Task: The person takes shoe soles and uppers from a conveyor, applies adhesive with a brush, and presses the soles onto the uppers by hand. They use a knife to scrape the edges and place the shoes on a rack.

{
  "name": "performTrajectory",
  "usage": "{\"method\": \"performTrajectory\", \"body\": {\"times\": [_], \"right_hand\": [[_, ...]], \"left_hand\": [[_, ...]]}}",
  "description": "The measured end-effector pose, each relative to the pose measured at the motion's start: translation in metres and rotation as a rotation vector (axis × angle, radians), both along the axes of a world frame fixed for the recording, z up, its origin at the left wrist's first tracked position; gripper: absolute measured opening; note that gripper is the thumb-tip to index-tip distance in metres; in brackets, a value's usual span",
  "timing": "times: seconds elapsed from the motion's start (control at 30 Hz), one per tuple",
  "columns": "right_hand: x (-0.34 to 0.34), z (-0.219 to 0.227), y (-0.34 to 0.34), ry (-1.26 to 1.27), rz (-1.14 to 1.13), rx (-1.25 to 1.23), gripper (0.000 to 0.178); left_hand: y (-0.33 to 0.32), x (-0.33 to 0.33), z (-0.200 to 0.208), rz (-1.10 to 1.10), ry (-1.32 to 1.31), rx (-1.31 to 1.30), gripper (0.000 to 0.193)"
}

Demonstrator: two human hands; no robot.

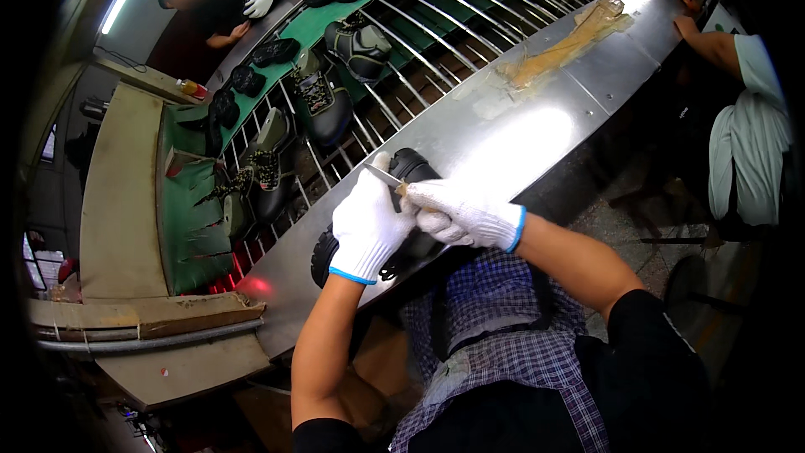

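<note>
At the left, dark shoes (323, 102) rest on the metal rods (432, 25) beyond the steel ledge (579, 105), where the white-gloved left hand (365, 222) lies curled over black treaded footwear (411, 165) — its grip too hidden for me to tell whether it pinches or merely rests. The footwear lies on the ledge beneath both hands, and just above it a thin blade (383, 174) slants toward the left hand, its near end pinched in the closed fingers of the gloved right hand (453, 211); farther right — well apart — is another person's pale sleeve (759, 67).
</note>
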State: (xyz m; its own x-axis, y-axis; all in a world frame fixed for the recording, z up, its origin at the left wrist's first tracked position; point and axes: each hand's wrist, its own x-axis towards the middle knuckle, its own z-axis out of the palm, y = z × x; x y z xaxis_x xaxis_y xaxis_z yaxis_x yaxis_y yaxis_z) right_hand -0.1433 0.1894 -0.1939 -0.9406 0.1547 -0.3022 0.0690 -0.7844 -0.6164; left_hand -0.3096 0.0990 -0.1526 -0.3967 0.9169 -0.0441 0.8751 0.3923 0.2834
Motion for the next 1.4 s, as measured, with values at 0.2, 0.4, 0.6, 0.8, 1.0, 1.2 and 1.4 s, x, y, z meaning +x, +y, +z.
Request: {"method": "performTrajectory", "body": {"times": [0.2,0.4,0.6,0.8,1.0,1.2,1.4], "right_hand": [[0.054,0.019,0.031,-0.498,0.044,1.143,0.056],[0.046,-0.006,0.041,-0.485,0.04,1.065,0.046],[0.025,-0.023,0.036,-0.382,-0.11,0.539,0.042],[0.03,0.001,0.003,-0.505,-0.085,1.459,0.052],[0.038,0.019,-0.012,-0.448,0.048,1.435,0.05],[0.042,-0.038,0.012,-0.528,-0.079,1.422,0.055],[0.043,0.002,0.035,-0.541,0.192,0.948,0.044]], "left_hand": [[0.011,-0.007,0.009,-0.125,0.014,-0.03,0.108],[0.039,-0.015,0.008,-0.277,0.054,-0.058,0.119],[0.042,-0.016,0.011,-0.252,-0.004,-0.16,0.115],[0.03,-0.012,0.002,-0.284,0.023,-0.005,0.094],[0.02,-0.013,-0.003,-0.314,0.098,0.018,0.091],[0.025,-0.001,0.011,-0.389,0.106,-0.025,0.089],[0.042,-0.013,0.042,-0.367,0.12,-0.453,0.086]]}}
